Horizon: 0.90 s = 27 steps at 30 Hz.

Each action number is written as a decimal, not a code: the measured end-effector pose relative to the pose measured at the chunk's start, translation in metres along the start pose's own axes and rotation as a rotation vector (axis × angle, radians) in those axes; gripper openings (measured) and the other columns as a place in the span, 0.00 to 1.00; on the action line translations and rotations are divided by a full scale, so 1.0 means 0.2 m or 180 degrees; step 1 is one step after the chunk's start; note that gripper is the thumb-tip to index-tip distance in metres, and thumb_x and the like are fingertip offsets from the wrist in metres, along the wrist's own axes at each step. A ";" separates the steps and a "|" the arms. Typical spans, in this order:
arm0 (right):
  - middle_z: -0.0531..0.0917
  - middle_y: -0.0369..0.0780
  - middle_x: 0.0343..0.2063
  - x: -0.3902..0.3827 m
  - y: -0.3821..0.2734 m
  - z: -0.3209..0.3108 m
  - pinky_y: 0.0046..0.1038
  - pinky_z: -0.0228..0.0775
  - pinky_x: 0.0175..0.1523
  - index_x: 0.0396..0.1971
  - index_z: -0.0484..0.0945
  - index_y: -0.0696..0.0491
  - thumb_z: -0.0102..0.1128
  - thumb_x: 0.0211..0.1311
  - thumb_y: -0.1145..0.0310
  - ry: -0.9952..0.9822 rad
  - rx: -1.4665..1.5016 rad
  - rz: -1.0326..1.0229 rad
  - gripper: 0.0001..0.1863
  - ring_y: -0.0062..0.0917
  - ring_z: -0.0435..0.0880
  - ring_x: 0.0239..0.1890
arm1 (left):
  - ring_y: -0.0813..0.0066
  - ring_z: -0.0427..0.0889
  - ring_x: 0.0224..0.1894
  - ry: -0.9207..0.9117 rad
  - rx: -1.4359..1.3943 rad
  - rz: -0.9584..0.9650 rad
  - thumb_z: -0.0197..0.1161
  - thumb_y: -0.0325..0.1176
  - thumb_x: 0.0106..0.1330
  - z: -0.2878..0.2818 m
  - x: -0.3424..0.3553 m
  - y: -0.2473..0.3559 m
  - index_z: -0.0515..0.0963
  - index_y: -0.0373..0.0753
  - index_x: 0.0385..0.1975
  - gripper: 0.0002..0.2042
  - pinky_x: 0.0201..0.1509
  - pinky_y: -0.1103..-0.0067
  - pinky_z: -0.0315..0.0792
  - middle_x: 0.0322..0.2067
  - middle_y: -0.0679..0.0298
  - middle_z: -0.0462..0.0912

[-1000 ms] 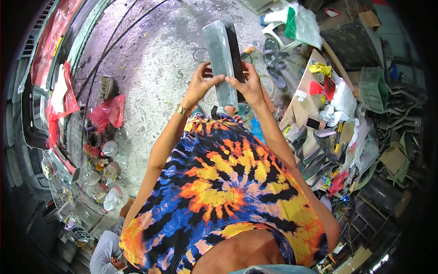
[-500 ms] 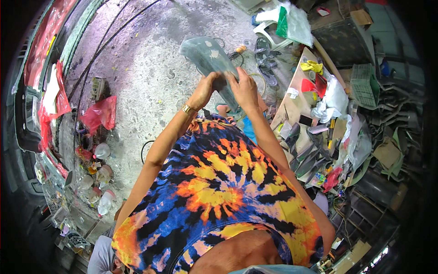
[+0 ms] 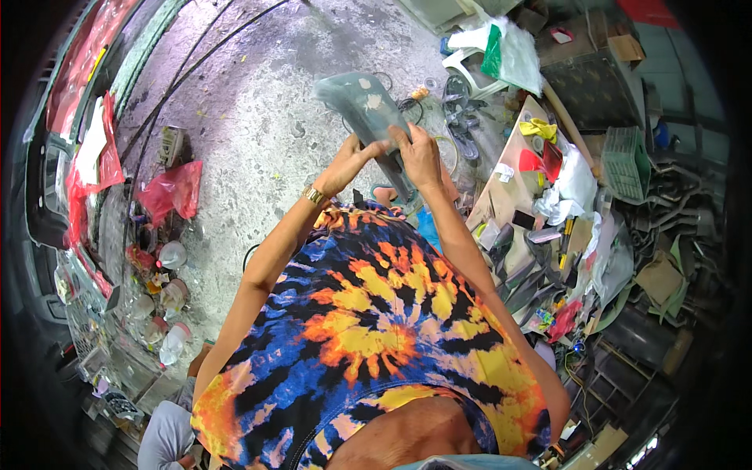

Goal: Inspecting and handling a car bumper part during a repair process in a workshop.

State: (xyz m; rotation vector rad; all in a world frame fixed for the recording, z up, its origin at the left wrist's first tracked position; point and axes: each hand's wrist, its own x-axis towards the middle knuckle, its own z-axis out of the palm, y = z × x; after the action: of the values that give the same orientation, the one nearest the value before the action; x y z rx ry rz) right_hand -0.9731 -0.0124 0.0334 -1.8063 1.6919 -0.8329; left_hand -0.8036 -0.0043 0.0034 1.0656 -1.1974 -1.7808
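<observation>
**Grey panel gripped in both hands above a concrete floor**

A grey, curved panel (image 3: 366, 110) with pale patches sits in the upper centre of the frame, tilted so that its upper end leans toward the upper left. The left hand (image 3: 349, 163) grips its lower left edge, fingers curled against the underside and thumb on the near face. The right hand (image 3: 419, 154) clasps the lower right edge, fingers (image 3: 401, 135) wrapped over the top surface; the panel's lower end passes down behind this hand. A gold watch (image 3: 316, 194) circles the left wrist. Below the hands, a tie-dye shirt (image 3: 368, 329) fills the lower centre. Behind the panel lies the concrete floor (image 3: 258, 94). A red plastic bag (image 3: 176, 188) lies at left, a white plastic chair (image 3: 478, 51) at upper right, and a cluttered workbench (image 3: 533, 188) at right.
</observation>
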 end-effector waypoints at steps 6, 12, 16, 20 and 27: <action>0.77 0.55 0.19 0.07 -0.11 0.10 0.45 0.65 0.30 0.26 0.74 0.60 0.52 0.66 0.48 0.0173 0.0165 0.0243 0.26 0.54 0.77 0.28 | 0.77 0.76 0.37 0.1675 -0.2784 0.0181 0.56 0.44 0.65 0.15 0.21 -0.08 0.73 0.41 0.41 0.14 0.42 0.79 0.69 0.34 0.67 0.78; 0.76 0.55 0.20 0.13 -0.09 0.04 0.41 0.64 0.29 0.27 0.75 0.61 0.51 0.67 0.50 0.0101 0.0539 0.0425 0.25 0.51 0.76 0.25 | 0.78 0.69 0.37 0.1348 -0.1897 0.0627 0.59 0.37 0.61 0.14 0.23 0.05 0.67 0.39 0.42 0.14 0.43 0.80 0.66 0.35 0.65 0.71; 0.74 0.54 0.18 0.17 0.06 0.16 0.40 0.64 0.29 0.28 0.75 0.61 0.50 0.66 0.49 -0.0272 0.0480 0.0475 0.26 0.46 0.75 0.22 | 0.77 0.68 0.35 0.1634 -0.1176 0.0175 0.61 0.45 0.60 0.06 0.20 0.01 0.66 0.38 0.42 0.20 0.40 0.79 0.65 0.34 0.65 0.69; 0.74 0.50 0.17 0.17 0.06 0.15 0.39 0.63 0.30 0.27 0.75 0.59 0.49 0.66 0.46 -0.0342 0.0940 0.0556 0.27 0.41 0.72 0.20 | 0.78 0.70 0.39 0.1155 -0.1097 0.0185 0.59 0.56 0.62 0.04 0.11 0.10 0.65 0.39 0.43 0.25 0.45 0.78 0.66 0.34 0.67 0.69; 0.78 0.43 0.23 0.05 -0.16 0.04 0.33 0.66 0.33 0.31 0.75 0.58 0.50 0.68 0.53 -0.0554 0.1270 0.0593 0.21 0.31 0.76 0.26 | 0.70 0.78 0.48 0.0717 -0.2665 -0.0470 0.51 0.53 0.68 0.01 0.01 0.18 0.71 0.37 0.52 0.25 0.54 0.70 0.71 0.46 0.60 0.79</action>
State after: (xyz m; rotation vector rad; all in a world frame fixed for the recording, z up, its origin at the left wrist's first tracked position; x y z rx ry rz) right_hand -0.9453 -0.0194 0.0517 -1.3877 1.4367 -0.8362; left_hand -0.8021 -0.0152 0.0368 0.8128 -0.1726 -1.9256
